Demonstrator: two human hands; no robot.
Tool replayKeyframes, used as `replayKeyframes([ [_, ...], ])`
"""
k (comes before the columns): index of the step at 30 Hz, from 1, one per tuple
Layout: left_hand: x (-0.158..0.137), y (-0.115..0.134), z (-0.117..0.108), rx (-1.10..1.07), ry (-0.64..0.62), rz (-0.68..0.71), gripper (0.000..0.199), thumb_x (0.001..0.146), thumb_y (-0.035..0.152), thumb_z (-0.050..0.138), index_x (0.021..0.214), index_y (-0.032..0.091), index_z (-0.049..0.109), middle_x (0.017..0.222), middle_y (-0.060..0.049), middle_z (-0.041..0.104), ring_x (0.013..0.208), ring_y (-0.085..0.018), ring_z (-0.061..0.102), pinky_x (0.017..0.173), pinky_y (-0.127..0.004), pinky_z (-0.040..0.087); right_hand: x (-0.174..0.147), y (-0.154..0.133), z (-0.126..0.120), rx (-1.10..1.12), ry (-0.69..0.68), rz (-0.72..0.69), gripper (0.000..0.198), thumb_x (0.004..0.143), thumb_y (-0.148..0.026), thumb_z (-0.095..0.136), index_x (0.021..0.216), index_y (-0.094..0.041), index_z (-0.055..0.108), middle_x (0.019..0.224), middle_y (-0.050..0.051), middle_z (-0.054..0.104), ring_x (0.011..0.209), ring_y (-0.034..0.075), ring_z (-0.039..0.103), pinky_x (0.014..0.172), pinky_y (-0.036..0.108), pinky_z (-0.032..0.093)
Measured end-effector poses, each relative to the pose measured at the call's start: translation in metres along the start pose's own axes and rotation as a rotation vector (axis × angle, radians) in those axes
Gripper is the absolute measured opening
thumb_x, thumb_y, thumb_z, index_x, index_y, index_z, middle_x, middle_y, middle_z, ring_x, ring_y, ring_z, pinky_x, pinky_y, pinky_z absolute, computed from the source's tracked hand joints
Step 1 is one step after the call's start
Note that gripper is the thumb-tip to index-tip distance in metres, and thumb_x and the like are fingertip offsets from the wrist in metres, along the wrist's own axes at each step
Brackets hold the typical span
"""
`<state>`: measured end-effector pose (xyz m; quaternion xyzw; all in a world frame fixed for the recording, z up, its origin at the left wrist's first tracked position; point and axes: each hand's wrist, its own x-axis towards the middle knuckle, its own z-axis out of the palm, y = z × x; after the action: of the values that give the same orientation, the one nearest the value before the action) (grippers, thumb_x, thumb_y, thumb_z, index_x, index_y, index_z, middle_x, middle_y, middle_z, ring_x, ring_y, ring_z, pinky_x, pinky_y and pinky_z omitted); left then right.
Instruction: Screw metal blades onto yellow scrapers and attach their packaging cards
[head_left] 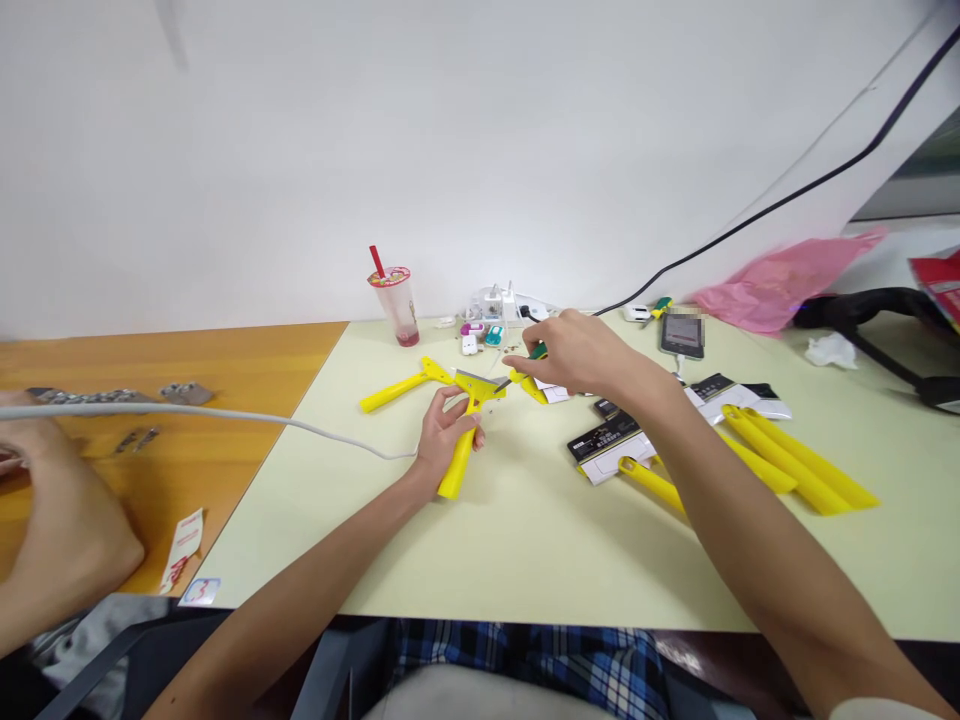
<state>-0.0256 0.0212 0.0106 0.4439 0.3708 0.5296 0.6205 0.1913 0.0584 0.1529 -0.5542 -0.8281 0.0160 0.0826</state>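
Head view showed a yellow scraper (459,462) just above the pale tabletop (525,560), the left hand (448,428) wrapped around its handle near the neck. The right hand (577,350) was closed on a green-and-yellow screwdriver (539,351), its shaft angled to the scraper's head; whether the tip touched a screw was too small to tell. The scraper looked light, stiff and probably plastic, smooth enough to twist in a loose grip, so the handle just below the head seemed the best hold, with fingers away from the dark blade edge.

A second scraper (397,390) lay to the left, near a plastic cup (397,308) that could tip if knocked. Scrapers in printed sleeves (611,450) lay partly beneath the right forearm, and a grey cable (345,438) ran to the left wrist, where it might snag.
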Motion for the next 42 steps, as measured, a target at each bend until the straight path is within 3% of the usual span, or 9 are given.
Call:
replayKeyframes([
  [5,-0.005,0.004,0.003,0.025,0.043,0.05,0.059,0.075,0.036,0.092,0.111,0.027,0.047,0.114,-0.001,0.072,0.055,-0.008,0.062,0.057,-0.028,0.049,-0.006,-0.01,-0.011,0.009,-0.038,0.033,0.049,0.105,-0.059,0.055,0.079,-0.022,0.071,0.061,0.01,0.069,0.076,0.03,0.071,0.067,0.035,0.042],
  [11,-0.004,0.007,0.002,0.053,0.078,0.149,0.059,0.077,0.036,0.094,0.115,0.028,0.049,0.12,-0.003,0.072,0.058,-0.009,0.063,0.058,-0.029,0.051,-0.015,-0.001,-0.017,0.125,-0.233,0.007,0.06,0.103,-0.075,0.052,0.075,-0.023,0.064,0.061,0.008,0.072,0.066,0.026,0.071,0.066,0.035,0.046],
  [18,-0.007,0.012,0.006,0.118,0.04,0.184,0.056,0.081,0.041,0.092,0.115,0.028,0.048,0.125,-0.005,0.07,0.06,-0.011,0.067,0.057,-0.029,0.051,-0.026,0.003,-0.026,0.195,-0.378,0.011,0.05,0.107,-0.063,0.051,0.079,-0.022,0.059,0.068,0.009,0.075,0.059,0.023,0.072,0.061,0.034,0.046],
  [26,-0.01,0.01,0.013,0.142,0.013,0.174,0.054,0.088,0.045,0.087,0.121,0.028,0.049,0.128,-0.007,0.068,0.06,-0.011,0.067,0.054,-0.03,0.054,-0.032,0.03,-0.041,0.246,-0.395,0.024,0.042,0.103,-0.061,0.058,0.083,-0.023,0.06,0.086,0.007,0.078,0.073,0.023,0.074,0.063,0.033,0.046],
  [31,-0.002,0.008,0.008,0.105,0.118,0.151,0.06,0.083,0.046,0.089,0.123,0.027,0.049,0.119,-0.005,0.069,0.06,-0.011,0.065,0.052,-0.029,0.054,-0.033,0.041,-0.043,0.071,-0.282,0.036,0.031,0.099,-0.055,0.062,0.098,-0.024,0.065,0.101,0.01,0.076,0.085,0.026,0.07,0.065,0.034,0.042],
  [35,0.004,0.015,0.001,0.059,0.097,0.144,0.061,0.081,0.049,0.091,0.121,0.025,0.052,0.117,-0.005,0.069,0.067,-0.013,0.07,0.053,-0.027,0.053,-0.014,0.059,-0.026,0.015,-0.201,0.157,0.039,0.098,-0.057,0.064,0.111,-0.021,0.068,0.115,0.015,0.076,0.094,0.029,0.071,0.07,0.035,0.044],
  [39,0.001,0.041,0.006,-0.008,0.007,0.161,0.056,0.078,0.043,0.094,0.116,0.024,0.057,0.119,-0.005,0.068,0.077,-0.017,0.075,0.055,-0.026,0.053,0.017,0.09,0.009,-0.028,-0.196,0.17,0.046,0.097,-0.064,0.065,0.096,-0.018,0.071,0.101,0.016,0.078,0.086,0.03,0.07,0.068,0.036,0.04],
  [42,-0.003,0.067,0.014,-0.034,-0.053,0.206,0.053,0.079,0.038,0.094,0.116,0.025,0.059,0.118,-0.005,0.07,0.075,-0.016,0.073,0.057,-0.027,0.052,0.032,0.108,0.035,0.02,-0.214,0.162,0.047,0.097,-0.062,0.069,0.098,-0.016,0.073,0.104,0.018,0.078,0.087,0.029,0.071,0.07,0.035,0.042],
])
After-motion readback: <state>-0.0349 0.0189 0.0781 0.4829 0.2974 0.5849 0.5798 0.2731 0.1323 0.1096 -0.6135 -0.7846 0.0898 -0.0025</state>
